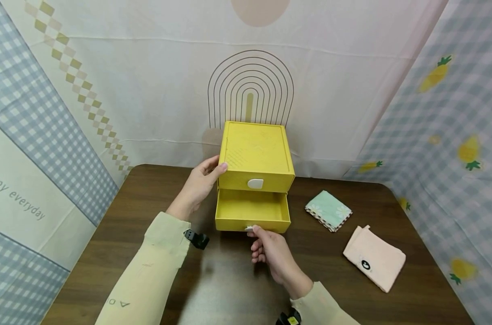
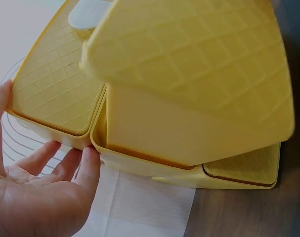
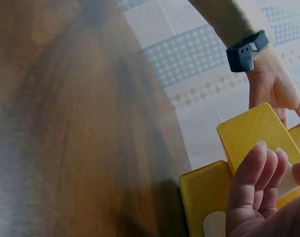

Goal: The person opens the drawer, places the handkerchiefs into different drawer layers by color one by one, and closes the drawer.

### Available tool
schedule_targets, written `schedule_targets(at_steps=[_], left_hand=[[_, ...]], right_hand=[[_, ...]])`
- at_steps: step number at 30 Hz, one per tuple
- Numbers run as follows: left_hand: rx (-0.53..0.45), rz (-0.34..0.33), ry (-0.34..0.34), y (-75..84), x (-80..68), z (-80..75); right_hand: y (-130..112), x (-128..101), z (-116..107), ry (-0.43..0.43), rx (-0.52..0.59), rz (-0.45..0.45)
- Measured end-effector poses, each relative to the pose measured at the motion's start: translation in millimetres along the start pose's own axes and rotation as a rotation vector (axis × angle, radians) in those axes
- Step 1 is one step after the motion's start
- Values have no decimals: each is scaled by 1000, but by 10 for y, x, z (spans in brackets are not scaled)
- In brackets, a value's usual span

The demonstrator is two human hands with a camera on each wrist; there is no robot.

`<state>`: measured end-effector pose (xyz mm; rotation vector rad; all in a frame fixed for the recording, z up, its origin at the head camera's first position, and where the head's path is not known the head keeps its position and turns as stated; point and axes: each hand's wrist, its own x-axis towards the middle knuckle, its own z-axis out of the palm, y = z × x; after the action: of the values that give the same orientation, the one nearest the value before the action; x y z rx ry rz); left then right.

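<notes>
A dark brown wooden table [image 1: 148, 253] is holding a yellow box with drawers [image 1: 255, 155] near its back edge, and a green folded cloth [image 1: 328, 210] and a pink folded cloth [image 1: 374, 258] are lying on its right side.

I am seeing bare table [image 1: 108, 253] lying left; folded cloths [image 1: 328, 210] [image 1: 374, 258] crowding the right side.

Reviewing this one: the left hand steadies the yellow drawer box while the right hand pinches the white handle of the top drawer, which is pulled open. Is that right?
Not quite. The open drawer is the bottom drawer, not the top one; the top drawer is closed. The rest holds: the left hand steadies the yellow drawer box, and the right hand pinches the white handle. The head view shows it.
</notes>
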<state>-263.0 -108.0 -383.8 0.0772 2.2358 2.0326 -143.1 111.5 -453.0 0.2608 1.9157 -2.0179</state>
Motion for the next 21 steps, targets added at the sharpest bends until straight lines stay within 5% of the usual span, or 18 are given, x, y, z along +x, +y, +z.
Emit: schedule_targets(at_steps=[12, 18, 21], left_hand=[[-6, -9, -10, -2, 4, 4], [21, -28, -22, 212, -135, 23], [14, -34, -23, 133, -64, 7]], right_hand=[[64, -125, -17, -15, -18, 8], [85, -150, -14, -19, -10, 8], [92, -182, 0, -17, -6, 10]])
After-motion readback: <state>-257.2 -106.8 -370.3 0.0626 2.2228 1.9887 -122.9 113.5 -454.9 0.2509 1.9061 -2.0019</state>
